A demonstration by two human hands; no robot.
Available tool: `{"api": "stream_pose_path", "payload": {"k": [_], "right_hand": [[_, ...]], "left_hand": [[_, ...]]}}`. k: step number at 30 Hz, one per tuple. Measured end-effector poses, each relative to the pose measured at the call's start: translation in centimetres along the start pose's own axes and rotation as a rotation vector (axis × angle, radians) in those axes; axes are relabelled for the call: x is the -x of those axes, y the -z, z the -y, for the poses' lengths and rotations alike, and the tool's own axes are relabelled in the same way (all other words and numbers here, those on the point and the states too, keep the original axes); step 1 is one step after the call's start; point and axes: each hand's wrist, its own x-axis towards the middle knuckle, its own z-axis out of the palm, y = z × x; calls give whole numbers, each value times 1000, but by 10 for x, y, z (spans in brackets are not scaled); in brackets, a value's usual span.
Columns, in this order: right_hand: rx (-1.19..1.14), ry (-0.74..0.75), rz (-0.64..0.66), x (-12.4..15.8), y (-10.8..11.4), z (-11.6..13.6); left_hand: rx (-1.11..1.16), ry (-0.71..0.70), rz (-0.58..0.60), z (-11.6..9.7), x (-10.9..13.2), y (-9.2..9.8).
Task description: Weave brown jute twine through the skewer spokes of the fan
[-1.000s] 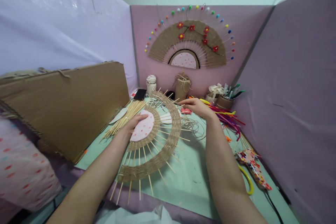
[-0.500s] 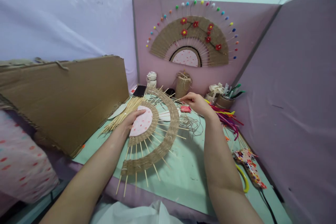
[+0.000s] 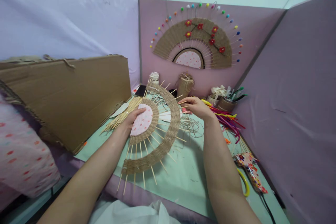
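Observation:
A half-round woven fan [image 3: 172, 136] with thin bamboo sticks [image 3: 154, 175] spreading past its twine bands is held tilted over the table. My left hand [image 3: 134, 117] grips it at the straight inner side, thumb on the pink dotted centre [image 3: 143, 122]. At the fan's upper right edge, my right hand [image 3: 196, 107] has its fingertips pinched together at a stick end, just outside the outer band. Loose twine [image 3: 193, 126] lies on the table below that hand. A bundle of bamboo sticks [image 3: 115, 122] lies behind my left hand.
A finished fan [image 3: 170, 38] with red flowers hangs on the back panel. A twine spool [image 3: 185, 85], a pen holder [image 3: 227, 104], pipe cleaners [image 3: 231, 122], a patterned glue gun [image 3: 252, 171] and yellow-handled scissors [image 3: 244, 182] surround the work. Cardboard [image 3: 73, 101] stands at left.
My right hand has shifted slightly down along the fan's outer edge, from one stick end to the neighbouring one. My left hand keeps its grip. The camera view has swung a little.

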Motion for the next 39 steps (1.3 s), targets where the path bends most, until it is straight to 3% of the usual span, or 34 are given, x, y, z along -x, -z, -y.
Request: {"api": "stream_pose_path", "payload": {"k": [10, 19, 33, 39], "right_hand": [[-52, -48, -45, 1, 0, 3], [205, -51, -114, 7, 7, 13], [390, 60, -159, 4, 8, 13], [248, 66, -185, 5, 9, 13]], "left_hand": [[33, -65, -37, -2, -3, 2], [11, -135, -43, 2, -7, 2], [2, -183, -64, 3, -13, 5], [34, -175, -47, 0, -14, 6]]}}
